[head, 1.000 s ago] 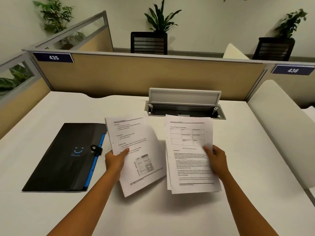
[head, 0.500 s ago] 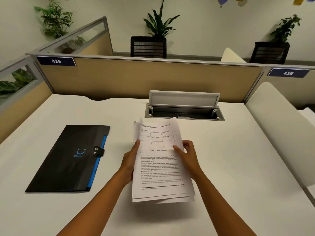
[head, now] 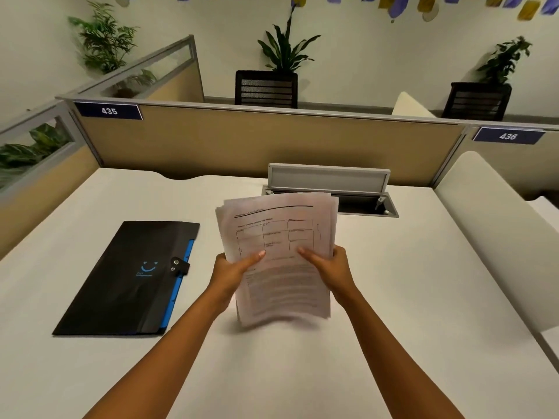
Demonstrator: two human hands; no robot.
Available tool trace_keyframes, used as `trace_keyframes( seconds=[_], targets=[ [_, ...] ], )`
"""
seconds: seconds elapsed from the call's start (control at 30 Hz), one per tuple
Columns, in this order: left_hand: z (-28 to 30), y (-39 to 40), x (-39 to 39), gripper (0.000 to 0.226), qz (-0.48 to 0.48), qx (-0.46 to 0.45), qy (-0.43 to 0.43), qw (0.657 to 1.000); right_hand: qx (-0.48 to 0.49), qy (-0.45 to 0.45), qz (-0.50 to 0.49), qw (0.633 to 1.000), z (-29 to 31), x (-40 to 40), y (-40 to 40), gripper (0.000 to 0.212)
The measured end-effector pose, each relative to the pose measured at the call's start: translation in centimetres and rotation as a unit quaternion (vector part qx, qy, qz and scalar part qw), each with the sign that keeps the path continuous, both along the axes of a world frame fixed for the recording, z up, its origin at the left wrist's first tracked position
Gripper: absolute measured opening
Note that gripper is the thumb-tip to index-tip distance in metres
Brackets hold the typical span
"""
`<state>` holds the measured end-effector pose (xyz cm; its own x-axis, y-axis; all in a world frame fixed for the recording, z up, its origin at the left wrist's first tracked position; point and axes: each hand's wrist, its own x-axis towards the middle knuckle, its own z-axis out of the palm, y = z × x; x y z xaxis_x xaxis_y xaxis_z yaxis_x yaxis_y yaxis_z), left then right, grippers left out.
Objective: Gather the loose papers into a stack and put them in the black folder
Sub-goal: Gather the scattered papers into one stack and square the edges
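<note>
Papers (head: pixel 281 252) stand gathered in one uneven stack over the middle of the desk (head: pixel 393 297), left hand (head: pixel 233 267) and right hand (head: pixel 329 267) clasping the sides, while the black folder (head: pixel 127 282) lies closed toward the left edge.

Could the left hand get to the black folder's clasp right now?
Probably not at once: the left hand is gripping the paper stack together with the right hand. The desk between it and the clasp is bare, so letting go would free it.
</note>
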<state>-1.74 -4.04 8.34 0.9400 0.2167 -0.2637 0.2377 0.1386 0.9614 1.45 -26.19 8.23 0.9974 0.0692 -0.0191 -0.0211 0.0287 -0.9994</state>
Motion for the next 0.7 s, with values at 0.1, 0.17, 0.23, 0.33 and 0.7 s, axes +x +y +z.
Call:
trace_keyframes(
  seconds=[0.1, 0.17, 0.23, 0.33, 0.7],
  targets=[
    [1.2, -0.3, 0.2, 0.037, 0.012, 0.037, -0.073, 0.997, 0.006, -0.053, -0.007, 0.999, 1.4, -0.5, 1.0, 0.024],
    [2.1, -0.2, 0.0, 0.028, 0.011, 0.052, -0.122, 0.991, 0.004, -0.070, -0.014, 0.997, 2.2, -0.6, 1.2, 0.023],
    [2.8, 0.0, -0.2, 0.027, 0.005, 0.058, -0.168, 0.984, 0.006, -0.070, -0.021, 0.997, 2.6, -0.5, 1.1, 0.026],
    [3.5, 0.3, -0.4, 0.024, 0.002, 0.059, -0.203, 0.977, 0.007, -0.062, -0.021, 0.998, 2.6, -0.4, 1.0, 0.028],
    [3.6, -0.6, 0.2, 0.025, 0.027, 0.056, -0.196, 0.979, -0.005, -0.066, -0.017, 0.998, 1.8, -0.9, 1.3, 0.033]
  ],
)
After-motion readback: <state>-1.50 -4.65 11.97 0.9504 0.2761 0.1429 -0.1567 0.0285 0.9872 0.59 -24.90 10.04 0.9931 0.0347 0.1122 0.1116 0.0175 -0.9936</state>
